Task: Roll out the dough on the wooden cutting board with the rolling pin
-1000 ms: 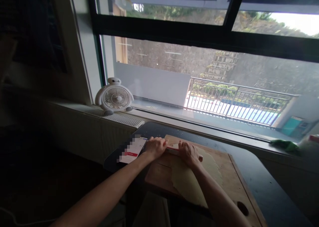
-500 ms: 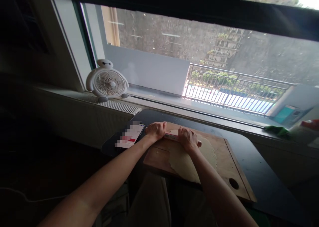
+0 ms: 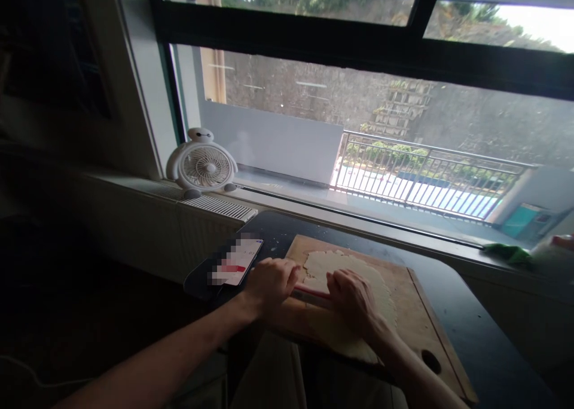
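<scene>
A flattened sheet of pale dough [image 3: 345, 264] with ragged edges lies on a wooden cutting board [image 3: 419, 313]. Across the dough's left part runs a rolling pin [image 3: 313, 295], its middle showing between my hands. My left hand [image 3: 274, 280] is wrapped round the pin's left end, by the board's left edge. Over the dough, my right hand [image 3: 353, 290] grips the right part of the pin, and its wrist and forearm cover some of the sheet. Both ends of the pin are hidden by my hands.
The board rests on a dark table [image 3: 452, 283] below a window. A phone [image 3: 240, 265] with a lit screen lies left of the board. On the ledge at left stands a white fan [image 3: 207, 165]; a green cloth [image 3: 509, 253] lies on the sill at right.
Both hands have drawn the rolling pin toward my body, from the far part of the dough to a nearer part. The dough's far edge now shows. My view has tipped upward slightly.
</scene>
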`<action>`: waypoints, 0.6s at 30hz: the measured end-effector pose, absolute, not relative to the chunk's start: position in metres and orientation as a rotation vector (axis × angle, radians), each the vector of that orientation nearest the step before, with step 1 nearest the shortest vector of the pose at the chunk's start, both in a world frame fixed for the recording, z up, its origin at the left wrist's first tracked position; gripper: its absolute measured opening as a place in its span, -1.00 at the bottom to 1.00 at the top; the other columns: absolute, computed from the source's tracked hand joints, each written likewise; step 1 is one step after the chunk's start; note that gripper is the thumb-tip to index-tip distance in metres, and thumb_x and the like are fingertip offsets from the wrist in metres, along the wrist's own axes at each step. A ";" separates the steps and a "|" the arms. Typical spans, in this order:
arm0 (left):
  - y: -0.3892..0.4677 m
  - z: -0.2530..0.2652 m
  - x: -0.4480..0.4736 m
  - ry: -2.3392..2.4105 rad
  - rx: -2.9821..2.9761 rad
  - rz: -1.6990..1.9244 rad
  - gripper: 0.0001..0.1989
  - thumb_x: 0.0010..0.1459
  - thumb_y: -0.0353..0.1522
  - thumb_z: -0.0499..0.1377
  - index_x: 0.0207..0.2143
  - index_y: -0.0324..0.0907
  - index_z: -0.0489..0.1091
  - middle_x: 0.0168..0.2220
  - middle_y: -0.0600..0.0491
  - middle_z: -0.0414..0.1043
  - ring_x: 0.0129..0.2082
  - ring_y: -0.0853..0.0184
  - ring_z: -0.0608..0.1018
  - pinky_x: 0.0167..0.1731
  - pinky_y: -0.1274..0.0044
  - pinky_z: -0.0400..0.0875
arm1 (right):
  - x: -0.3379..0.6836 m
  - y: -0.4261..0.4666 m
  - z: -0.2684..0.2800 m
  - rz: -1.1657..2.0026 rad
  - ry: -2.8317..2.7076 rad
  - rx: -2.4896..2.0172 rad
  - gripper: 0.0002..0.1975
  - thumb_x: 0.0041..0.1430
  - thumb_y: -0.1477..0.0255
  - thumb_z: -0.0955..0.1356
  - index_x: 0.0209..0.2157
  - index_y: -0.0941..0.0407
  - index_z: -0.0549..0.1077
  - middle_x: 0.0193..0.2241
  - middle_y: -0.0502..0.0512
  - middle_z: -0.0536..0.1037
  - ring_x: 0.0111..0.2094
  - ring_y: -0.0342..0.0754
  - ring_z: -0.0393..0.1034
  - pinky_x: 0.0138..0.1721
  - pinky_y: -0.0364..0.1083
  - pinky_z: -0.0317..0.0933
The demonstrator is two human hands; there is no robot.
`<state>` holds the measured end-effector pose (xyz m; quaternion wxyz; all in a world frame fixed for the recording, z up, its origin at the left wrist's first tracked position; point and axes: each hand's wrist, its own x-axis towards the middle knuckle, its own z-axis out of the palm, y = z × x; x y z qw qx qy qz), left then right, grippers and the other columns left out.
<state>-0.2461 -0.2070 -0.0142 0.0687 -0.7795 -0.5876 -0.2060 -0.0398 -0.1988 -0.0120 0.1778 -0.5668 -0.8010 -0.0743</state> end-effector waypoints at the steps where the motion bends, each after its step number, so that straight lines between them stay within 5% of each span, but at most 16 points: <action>1: -0.212 -0.016 -0.246 -1.735 -2.380 -0.610 -0.58 0.27 -0.24 -0.18 -0.39 -0.16 0.42 -0.39 -0.02 0.49 -0.33 0.27 0.51 -0.24 0.46 0.31 | -0.037 -0.205 -0.013 -0.221 -2.283 -1.565 -0.66 0.27 0.32 0.13 -0.51 0.07 0.38 -0.48 -0.03 0.49 -0.41 -0.19 0.34 -0.37 -0.19 0.00; 18: -0.177 -0.020 -0.240 -1.864 -2.277 -0.609 -0.58 0.25 -0.23 -0.17 -0.32 -0.20 0.44 -0.29 -0.06 0.50 -0.24 0.22 0.52 -0.23 0.46 0.35 | -0.051 -0.177 -0.006 -0.304 -2.180 -1.782 -0.56 0.28 0.32 0.08 -0.44 0.10 0.49 -0.38 0.12 0.56 -0.37 -0.09 0.42 -0.31 -0.16 0.12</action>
